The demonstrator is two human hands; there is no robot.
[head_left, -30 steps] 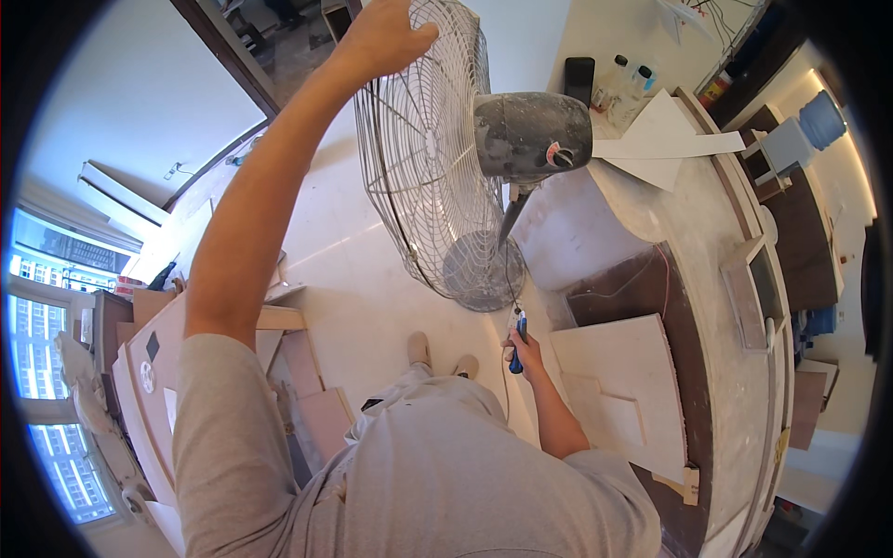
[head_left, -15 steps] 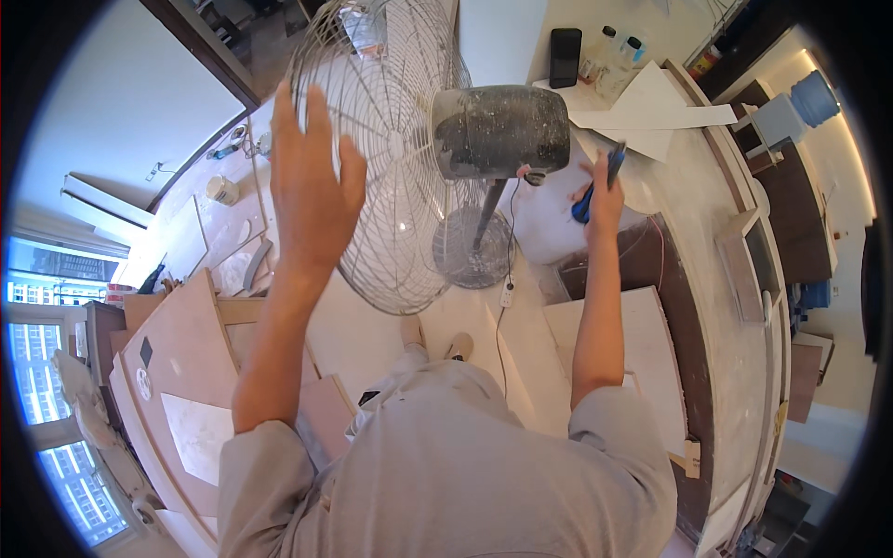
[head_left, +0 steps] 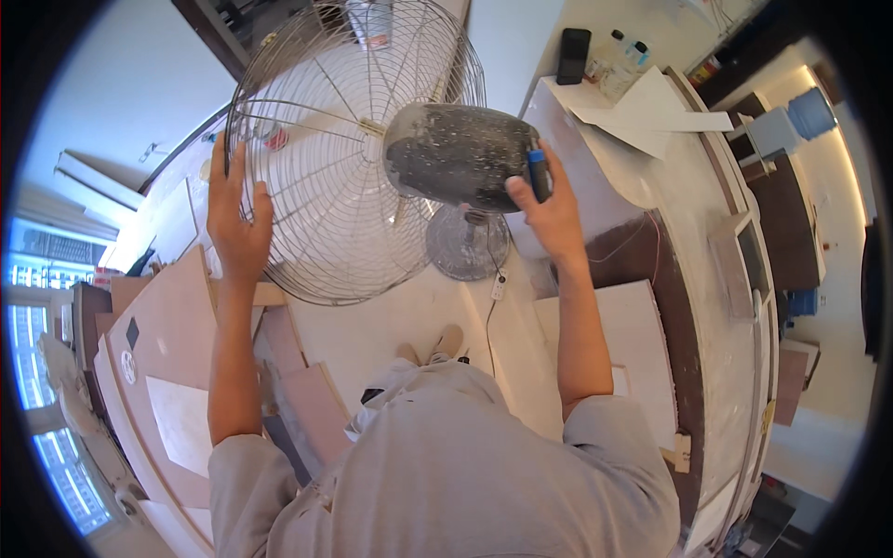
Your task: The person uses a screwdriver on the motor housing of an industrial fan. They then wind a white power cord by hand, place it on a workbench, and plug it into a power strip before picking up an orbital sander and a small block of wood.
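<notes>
Fan [head_left: 437, 139] stands ahead on floor [head_left: 367, 339]; looks top-heavy, dusty motor [head_left: 465, 158] likely weighty and slick, wire cage [head_left: 371, 126] stiff but bendable. Left hand [head_left: 242, 223] spread at cage rim; right hand [head_left: 553, 216] curled round blue tool [head_left: 538, 172], at motor's back end. Surer hold, probably: motor, not cage

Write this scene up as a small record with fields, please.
Left hand: open, at the left edge of the wire cage
Right hand: holding a blue tool at the rear of the motor housing
Motor housing: dark, speckled white
Base: round, on the floor
Counter: bottles, upright black device, white sheet
</notes>
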